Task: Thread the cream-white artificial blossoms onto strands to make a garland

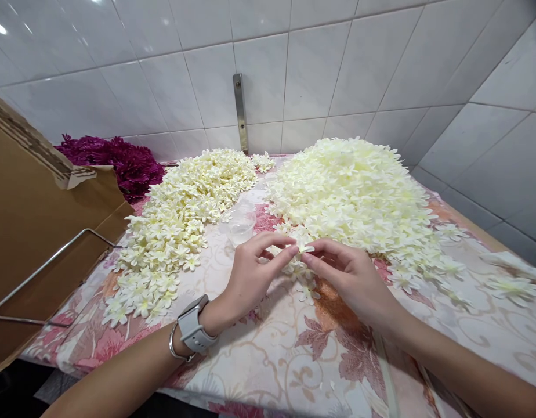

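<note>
A tiled wall [207,81] stands behind the bench [272,366], which wears a floral cloth; the near edge of the bench runs partly out of the picture. At the left is a cardboard box [33,203], cut off by the frame, so its full shape cannot be made out. On the right of the bench spreads the larger white pile [350,191] of flowers, its inner layers hidden. The yellower pile [194,203] lies left of it, and purple flowers [120,162] sit behind the box, which hides part of them.

The left hand [254,264] and right hand [350,267] meet between the piles, thumb and forefinger of each pinched narrow on one white flower [305,248], above the bench. A metal strip [240,110] runs upright on the wall. A clear cup [239,223] stands just beyond the left hand; its contents are hard to tell. A watch [195,328] circles the left wrist.

The flower's visible petals point toward the right hand; fingertips cover its base, so its long axis cannot be told.
</note>
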`<action>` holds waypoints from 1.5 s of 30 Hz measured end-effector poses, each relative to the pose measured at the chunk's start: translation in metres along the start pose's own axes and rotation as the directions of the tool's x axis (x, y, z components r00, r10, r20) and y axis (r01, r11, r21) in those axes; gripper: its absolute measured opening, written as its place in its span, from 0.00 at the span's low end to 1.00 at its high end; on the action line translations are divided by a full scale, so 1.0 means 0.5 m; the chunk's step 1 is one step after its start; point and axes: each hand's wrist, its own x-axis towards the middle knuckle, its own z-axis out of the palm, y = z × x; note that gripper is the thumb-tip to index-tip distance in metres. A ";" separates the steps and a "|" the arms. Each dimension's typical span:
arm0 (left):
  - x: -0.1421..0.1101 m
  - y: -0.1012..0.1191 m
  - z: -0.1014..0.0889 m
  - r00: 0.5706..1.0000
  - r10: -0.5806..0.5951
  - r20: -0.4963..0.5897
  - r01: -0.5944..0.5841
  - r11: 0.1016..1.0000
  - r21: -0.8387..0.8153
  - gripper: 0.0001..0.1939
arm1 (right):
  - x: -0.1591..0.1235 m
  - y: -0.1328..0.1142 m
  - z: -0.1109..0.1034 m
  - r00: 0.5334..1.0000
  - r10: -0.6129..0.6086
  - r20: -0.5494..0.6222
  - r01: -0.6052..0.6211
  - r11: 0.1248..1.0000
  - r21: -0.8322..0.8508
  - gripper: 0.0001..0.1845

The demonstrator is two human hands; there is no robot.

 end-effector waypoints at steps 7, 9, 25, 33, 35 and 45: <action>0.003 -0.004 0.001 0.988 -0.146 0.043 0.151 0.980 -0.133 0.10 | 0.004 -0.003 -0.003 1.000 0.008 -0.005 -0.008 0.999 0.039 0.12; 0.002 -0.002 0.000 0.995 -0.097 0.028 0.099 0.989 -0.106 0.08 | 0.006 -0.001 -0.004 1.000 0.004 -0.011 -0.003 0.999 0.041 0.12; 0.003 0.001 0.003 0.993 -0.056 0.107 0.057 0.998 -0.009 0.06 | 0.004 -0.004 -0.002 1.000 -0.022 0.013 0.023 0.999 -0.044 0.12; -0.007 -0.004 0.002 0.983 0.162 0.080 -0.175 0.964 0.199 0.04 | -0.002 -0.005 0.000 1.000 -0.014 0.008 0.014 1.000 0.007 0.12; -0.007 -0.003 0.001 0.983 0.162 0.088 -0.175 0.970 0.170 0.05 | 0.001 -0.003 -0.001 1.000 -0.018 0.008 0.017 0.998 0.056 0.12; -0.005 0.000 0.002 0.993 -0.017 0.119 0.035 0.988 -0.153 0.04 | 0.007 -0.003 -0.003 0.996 -0.040 0.074 0.029 0.988 0.151 0.12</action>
